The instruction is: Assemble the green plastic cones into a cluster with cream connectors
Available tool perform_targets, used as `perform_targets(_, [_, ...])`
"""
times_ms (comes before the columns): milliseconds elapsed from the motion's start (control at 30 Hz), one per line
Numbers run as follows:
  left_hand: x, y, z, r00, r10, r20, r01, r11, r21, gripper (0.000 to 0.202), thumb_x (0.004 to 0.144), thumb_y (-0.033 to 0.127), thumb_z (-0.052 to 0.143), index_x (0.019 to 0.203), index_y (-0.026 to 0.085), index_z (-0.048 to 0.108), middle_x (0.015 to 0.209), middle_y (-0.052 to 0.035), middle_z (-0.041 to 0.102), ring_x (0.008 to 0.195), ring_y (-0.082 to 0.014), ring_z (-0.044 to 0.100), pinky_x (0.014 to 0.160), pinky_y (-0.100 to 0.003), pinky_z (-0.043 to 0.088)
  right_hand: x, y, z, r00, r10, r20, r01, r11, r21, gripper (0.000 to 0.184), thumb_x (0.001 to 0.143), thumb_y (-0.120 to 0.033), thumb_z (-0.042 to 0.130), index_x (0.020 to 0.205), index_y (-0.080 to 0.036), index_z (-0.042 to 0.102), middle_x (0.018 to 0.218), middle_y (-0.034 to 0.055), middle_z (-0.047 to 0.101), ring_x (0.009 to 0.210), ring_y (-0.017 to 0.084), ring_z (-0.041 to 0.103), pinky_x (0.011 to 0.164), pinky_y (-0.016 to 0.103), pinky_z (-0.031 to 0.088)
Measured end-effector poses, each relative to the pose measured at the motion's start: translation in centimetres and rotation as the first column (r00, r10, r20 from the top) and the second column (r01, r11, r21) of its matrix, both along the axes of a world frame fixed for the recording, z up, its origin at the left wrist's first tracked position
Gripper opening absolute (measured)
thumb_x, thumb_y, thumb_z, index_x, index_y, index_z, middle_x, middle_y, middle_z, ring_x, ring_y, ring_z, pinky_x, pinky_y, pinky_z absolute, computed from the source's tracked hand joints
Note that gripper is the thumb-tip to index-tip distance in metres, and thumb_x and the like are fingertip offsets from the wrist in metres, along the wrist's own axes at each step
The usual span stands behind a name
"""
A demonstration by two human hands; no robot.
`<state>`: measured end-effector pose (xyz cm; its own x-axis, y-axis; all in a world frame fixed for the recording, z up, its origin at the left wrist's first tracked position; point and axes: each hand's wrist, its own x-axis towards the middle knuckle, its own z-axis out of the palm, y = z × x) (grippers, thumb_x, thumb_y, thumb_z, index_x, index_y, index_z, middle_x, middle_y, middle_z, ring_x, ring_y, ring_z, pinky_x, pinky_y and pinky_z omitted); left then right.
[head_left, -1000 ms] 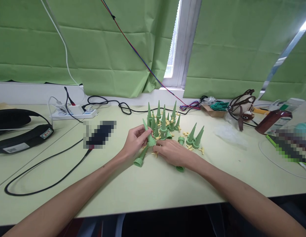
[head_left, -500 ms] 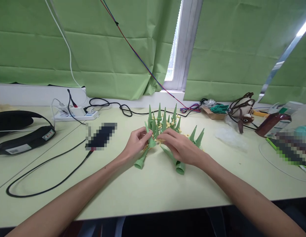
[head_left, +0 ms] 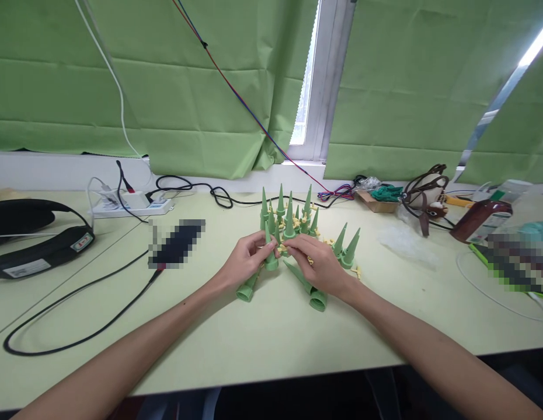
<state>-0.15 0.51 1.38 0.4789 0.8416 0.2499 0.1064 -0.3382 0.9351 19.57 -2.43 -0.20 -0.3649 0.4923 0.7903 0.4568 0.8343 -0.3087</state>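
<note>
My left hand [head_left: 247, 256] is closed around a green plastic watering spike [head_left: 272, 263], held with its point up and its wide collar down. Close beside it, the fingertips of my right hand [head_left: 323, 263] pinch a small yellow plastic valve [head_left: 282, 249], mostly hidden by the fingers. Whether the valve touches the spike I cannot tell. Below the left hand lies another spike [head_left: 245, 293], its open end toward me. A further spike [head_left: 317, 300] lies under the right hand. Several upright spikes [head_left: 289, 224] stand behind both hands, with loose yellow valves [head_left: 357, 272] among and beside them.
On the left are a phone [head_left: 177, 244] with a black cable, a power strip [head_left: 131, 204] and a black padded device [head_left: 44, 254]. To the right lie clear plastic wrap [head_left: 405, 242], a small cardboard box [head_left: 376, 202] and a brown bottle [head_left: 484, 220]. Green curtains hang behind.
The spike in my left hand has gone from tilted to more upright and slightly lower. My right fingers have drawn in close to it with the yellow valve. The view has shifted slightly.
</note>
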Motion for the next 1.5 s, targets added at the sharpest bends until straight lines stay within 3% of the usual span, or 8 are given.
perform_targets(400, [-0.3,0.5,-0.8,0.955,0.002,-0.296,0.041,0.990,0.137,0.028,0.089,0.043,0.057,0.086,0.016,0.061,0.071,0.0010,0.056,0.053,-0.0083,0.045,0.048,-0.021,0.038,0.2,0.1,0.3,0.995,-0.097,-0.032,0.095,0.993,-0.067,0.017,0.098,-0.018,0.046,0.098,-0.018,0.064,0.078,0.0048,0.063,0.067,0.015,0.055,0.061,0.027,0.047])
perform_targets(600, [-0.2,0.3,-0.3,0.957,0.038,-0.288,0.016,0.983,0.183,0.026,0.087,0.042,0.058,0.091,0.016,0.062,0.068,0.0015,0.053,0.054,-0.0089,0.042,0.048,-0.021,0.036,0.1,0.0,0.3,0.995,-0.098,-0.032,0.096,0.993,-0.071,0.018,0.098,-0.019,0.046,0.097,-0.017,0.064,0.080,0.0053,0.065,0.066,0.014,0.055,0.059,0.026,0.046])
perform_targets(700, [-0.2,-0.1,0.0,0.968,0.091,-0.234,-0.033,0.970,0.243,0.029,0.088,0.042,0.059,0.104,0.018,0.060,0.084,-0.0016,0.058,0.055,-0.0079,0.042,0.049,-0.021,0.037,0.1,-0.1,0.3,0.994,-0.103,-0.039,0.101,0.993,-0.060,0.017,0.097,-0.018,0.047,0.097,-0.017,0.064,0.078,0.0048,0.065,0.065,0.014,0.055,0.059,0.027,0.047])
perform_targets(800, [-0.3,-0.3,-0.2,0.974,0.194,-0.114,-0.131,0.902,0.411,0.034,0.086,0.035,0.063,0.115,0.022,0.051,0.103,-0.0037,0.056,0.053,-0.0046,0.039,0.048,-0.021,0.035,0.0,-0.3,0.5,0.991,-0.117,-0.069,0.115,0.993,-0.033,0.016,0.097,-0.017,0.048,0.098,-0.017,0.064,0.077,0.0045,0.065,0.063,0.014,0.056,0.059,0.028,0.047])
perform_targets(900, [-0.4,-0.2,-0.6,0.964,0.261,0.051,-0.236,0.750,0.618,0.035,0.084,0.026,0.067,0.112,0.023,0.047,0.098,-0.0004,0.051,0.048,-0.0023,0.034,0.045,-0.020,0.029,-0.2,-0.6,0.6,0.982,-0.135,-0.130,0.138,0.990,0.016,0.016,0.097,-0.017,0.048,0.098,-0.018,0.064,0.076,0.0044,0.066,0.062,0.015,0.057,0.059,0.029,0.048])
perform_targets(1067, [-0.6,0.1,-1.0,0.971,0.230,-0.058,-0.078,0.541,0.837,0.016,0.088,0.020,0.063,0.103,0.020,0.057,0.077,0.0008,0.053,0.053,-0.0073,0.041,0.051,-0.022,0.035,-0.5,-1.1,1.0,0.979,-0.102,-0.179,0.116,0.991,0.069,0.015,0.095,-0.014,0.049,0.099,-0.018,0.064,0.076,0.0051,0.067,0.063,0.015,0.058,0.059,0.030,0.048])
perform_targets(1233, [-0.6,0.2,-1.1,0.970,0.207,-0.130,0.009,0.501,0.866,0.009,0.094,0.019,0.056,0.100,0.019,0.061,0.083,-0.0042,0.061,0.063,-0.0104,0.052,0.055,-0.022,0.039,-0.7,-1.2,0.7,0.986,-0.044,-0.158,0.052,0.997,0.051,0.017,0.096,-0.014,0.048,0.100,-0.018,0.064,0.076,0.0049,0.066,0.065,0.015,0.057,0.059,0.030,0.049])
perform_targets(1500, [-0.7,0.5,-1.4,0.966,0.213,-0.148,0.028,0.480,0.877,0.010,0.096,0.020,0.052,0.098,0.020,0.062,0.081,-0.0043,0.061,0.066,-0.0114,0.054,0.057,-0.022,0.042,-0.7,-1.1,0.5,0.989,-0.057,-0.139,0.060,0.998,0.018,0.017,0.098,-0.018,0.047,0.098,-0.018,0.064,0.077,0.0046,0.065,0.066,0.014,0.055,0.061,0.028,0.048])
